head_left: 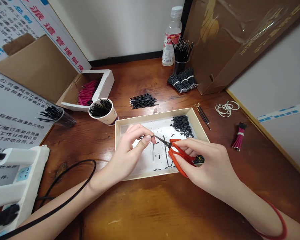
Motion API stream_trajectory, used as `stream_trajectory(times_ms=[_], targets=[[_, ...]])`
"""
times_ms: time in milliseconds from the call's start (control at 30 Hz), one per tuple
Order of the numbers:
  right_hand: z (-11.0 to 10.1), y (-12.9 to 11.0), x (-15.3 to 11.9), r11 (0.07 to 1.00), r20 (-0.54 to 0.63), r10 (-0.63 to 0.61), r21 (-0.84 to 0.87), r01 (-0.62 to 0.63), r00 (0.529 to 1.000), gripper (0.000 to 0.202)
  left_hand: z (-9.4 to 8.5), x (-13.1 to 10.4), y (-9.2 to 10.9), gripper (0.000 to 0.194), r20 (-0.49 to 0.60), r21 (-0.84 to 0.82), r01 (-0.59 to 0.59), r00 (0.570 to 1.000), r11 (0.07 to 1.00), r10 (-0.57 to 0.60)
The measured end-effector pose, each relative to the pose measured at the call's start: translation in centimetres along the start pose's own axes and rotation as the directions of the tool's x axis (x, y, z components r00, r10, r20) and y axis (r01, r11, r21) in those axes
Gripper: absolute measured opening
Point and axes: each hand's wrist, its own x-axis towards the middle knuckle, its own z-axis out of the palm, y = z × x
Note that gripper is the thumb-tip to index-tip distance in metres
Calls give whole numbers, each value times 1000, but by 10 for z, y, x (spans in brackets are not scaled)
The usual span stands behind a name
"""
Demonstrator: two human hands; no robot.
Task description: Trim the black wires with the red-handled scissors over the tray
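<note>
With our left hand [130,146] in a closed grip, we pinch a slim dark piece [152,135] roughly sideways above the shallow box [140,170], its right end at or just beside the leftward-pointing tips of the red-handled scissors [169,144] that our right hand's [210,163] grip wraps around.

From head height at the near side of the table [145,213], the one camera looks forward and steeply down. It is close enough that the left hand [128,153] and right hand [207,163] sit mid-view over a shallow box [196,121]. Its wide view reaches the far wall [130,30], left printed board [17,86] and far-right brown carton [222,40].
</note>
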Motion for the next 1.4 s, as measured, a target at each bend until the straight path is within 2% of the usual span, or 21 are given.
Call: stream_trajectory(times_ms=[600,933,1400], targets=[[0,1,1,1000,-13,3,5,-3,1000,7,0,1,0,23,13,-14,-1,1000,1000,2],[-2,-5,4,1000,-22,23,-18,-23,1000,4,1,1,0,26,-6,16,36,999,999,-36],[1,-4,4,998,-17,46,45,-45,999,6,1,2,1,23,-30,41,20,999,999,-19]])
